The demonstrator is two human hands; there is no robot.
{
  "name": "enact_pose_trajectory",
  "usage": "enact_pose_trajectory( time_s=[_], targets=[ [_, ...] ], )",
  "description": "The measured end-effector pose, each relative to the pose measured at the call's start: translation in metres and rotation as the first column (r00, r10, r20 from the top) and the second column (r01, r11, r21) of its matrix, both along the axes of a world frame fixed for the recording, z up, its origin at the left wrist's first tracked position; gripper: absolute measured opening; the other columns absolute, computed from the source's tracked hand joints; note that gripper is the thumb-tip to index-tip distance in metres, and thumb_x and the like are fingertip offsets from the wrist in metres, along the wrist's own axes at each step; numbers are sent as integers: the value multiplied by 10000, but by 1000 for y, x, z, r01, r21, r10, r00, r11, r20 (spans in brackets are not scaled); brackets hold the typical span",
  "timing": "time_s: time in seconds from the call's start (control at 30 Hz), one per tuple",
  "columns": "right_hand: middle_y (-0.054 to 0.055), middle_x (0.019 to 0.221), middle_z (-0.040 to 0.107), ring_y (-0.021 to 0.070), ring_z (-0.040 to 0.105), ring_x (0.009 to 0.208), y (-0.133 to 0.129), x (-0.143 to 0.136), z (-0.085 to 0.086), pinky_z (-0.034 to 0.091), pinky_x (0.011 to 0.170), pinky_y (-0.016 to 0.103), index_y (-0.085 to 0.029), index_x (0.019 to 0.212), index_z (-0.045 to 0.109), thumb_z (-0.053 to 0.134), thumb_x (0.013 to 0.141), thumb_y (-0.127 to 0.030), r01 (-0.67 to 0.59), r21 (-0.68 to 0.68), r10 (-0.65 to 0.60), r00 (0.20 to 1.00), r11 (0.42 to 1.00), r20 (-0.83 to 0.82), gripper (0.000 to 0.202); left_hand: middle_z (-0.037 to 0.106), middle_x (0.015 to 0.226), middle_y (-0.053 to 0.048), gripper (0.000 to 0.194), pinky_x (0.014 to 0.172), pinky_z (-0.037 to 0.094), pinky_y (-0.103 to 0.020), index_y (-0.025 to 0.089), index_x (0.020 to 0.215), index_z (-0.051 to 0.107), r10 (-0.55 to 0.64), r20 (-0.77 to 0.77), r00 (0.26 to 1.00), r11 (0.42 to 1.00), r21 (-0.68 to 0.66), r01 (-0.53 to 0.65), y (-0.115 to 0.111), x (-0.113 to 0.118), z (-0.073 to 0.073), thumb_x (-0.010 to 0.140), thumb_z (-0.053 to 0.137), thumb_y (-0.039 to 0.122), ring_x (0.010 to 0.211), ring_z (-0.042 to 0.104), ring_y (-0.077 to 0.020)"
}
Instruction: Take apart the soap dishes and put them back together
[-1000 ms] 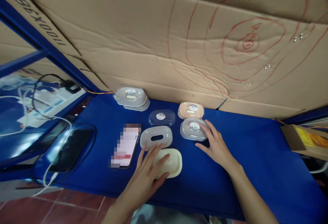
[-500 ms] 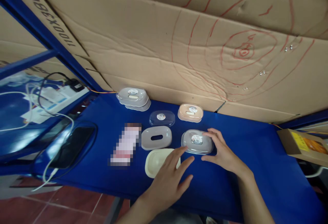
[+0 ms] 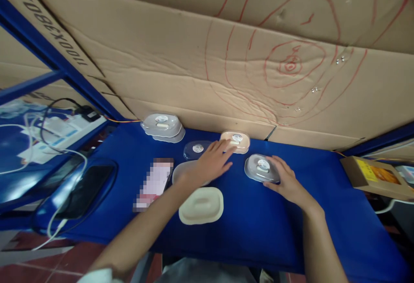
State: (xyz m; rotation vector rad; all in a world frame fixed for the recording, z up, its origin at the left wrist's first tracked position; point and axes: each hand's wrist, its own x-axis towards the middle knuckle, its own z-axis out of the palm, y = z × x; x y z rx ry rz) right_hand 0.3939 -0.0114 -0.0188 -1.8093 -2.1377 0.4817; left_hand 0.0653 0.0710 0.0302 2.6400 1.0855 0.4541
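Note:
My right hand point(image 3: 284, 179) holds the right end of a grey soap box point(image 3: 255, 171) with a clear lid and round sticker, thumb at the near side and fingers at the far side. My left hand point(image 3: 215, 160) stretches forward, fingers apart, its tips over the front of a peach soap box point(image 3: 243, 146) with a clear lid; whether they touch it I cannot tell. Beneath my left wrist and forearm lies a light grey dish point(image 3: 178, 172), mostly hidden. A loose clear lid point(image 3: 190, 150) lies behind it. Nearer me rests a cream dish point(image 3: 200, 216).
Stacked grey soap boxes point(image 3: 163, 126) stand at the back left against the cardboard wall point(image 3: 161, 58). A blurred-out phone-like object point(image 3: 155, 183) lies left of the dishes. A power strip point(image 3: 64, 138) with cables is farther left; a cardboard box point(image 3: 371, 177) stands at the right edge.
My left hand has moved forward from the cream dish to the peach soap box. My right hand has shifted the grey soap box to the right and slightly back. The view has turned slightly.

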Motion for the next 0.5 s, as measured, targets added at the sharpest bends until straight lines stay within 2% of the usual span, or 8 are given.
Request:
enact_pose_trajectory(
  time_s=[0.1, 0.2, 0.27, 0.37, 0.43, 0.5],
  targets=[
    [175, 1686, 329, 420, 313, 1574, 0, 16, -3, 324, 1183, 660, -351, 1613, 326, 657, 924, -450, 104, 44, -106, 993, 994, 56, 771, 405, 1657, -183, 568, 1257, 298, -561, 150, 1528, 476, 17, -13, 1000, 1000, -10, -17, 47, 10, -6, 987, 598, 276, 1549, 373, -386],
    [191, 1704, 279, 458, 299, 1572, -4, 21, -3, 298, 1175, 701, -336, 1599, 361, 668, 906, -432, 175, 79, -182, 978, 981, 100, 764, 450, 1607, -202, 608, 1192, 374, -597, 155, 1495, 512, 41, -22, 999, 998, -37, -42, 63, 18, -12, 928, 684, 294, 1488, 436, -419],
    [187, 1728, 213, 460, 263, 1586, -7, 16, 2, 250, 1202, 707, -327, 1592, 370, 714, 881, -437, 177, 112, -189, 976, 978, 111, 798, 531, 1526, -183, 600, 1155, 415, -599, 206, 1422, 579, 34, -22, 999, 998, -56, -35, 57, 20, -14, 856, 770, 272, 1418, 502, -406],
    [159, 1749, 163, 429, 238, 1601, -11, -6, 15, 203, 1240, 687, -334, 1598, 348, 721, 916, -461, 85, 223, -107, 990, 971, 87, 788, 577, 1449, -144, 569, 1131, 439, -560, 246, 1345, 624, 5, -24, 1000, 996, -88, -7, 34, 21, -9, 808, 810, 283, 1354, 545, -380],
    [130, 1737, 226, 403, 271, 1592, -14, -29, 25, 245, 1243, 659, -359, 1603, 342, 671, 973, -453, -15, 276, 1, 999, 961, 50, 717, 595, 1425, -116, 581, 1105, 457, -531, 266, 1325, 622, -14, -30, 999, 993, -118, 10, 19, 19, -3, 788, 835, 321, 1312, 569, -365],
    [112, 1698, 322, 381, 319, 1570, -16, -51, 32, 301, 1234, 630, -379, 1609, 343, 638, 1005, -431, -103, 272, 105, 994, 957, 5, 674, 642, 1347, -86, 538, 1057, 489, -488, 276, 1285, 620, -25, -32, 999, 989, -150, 20, 13, 12, 6, 805, 833, 394, 1232, 611, -331]
  ],
)
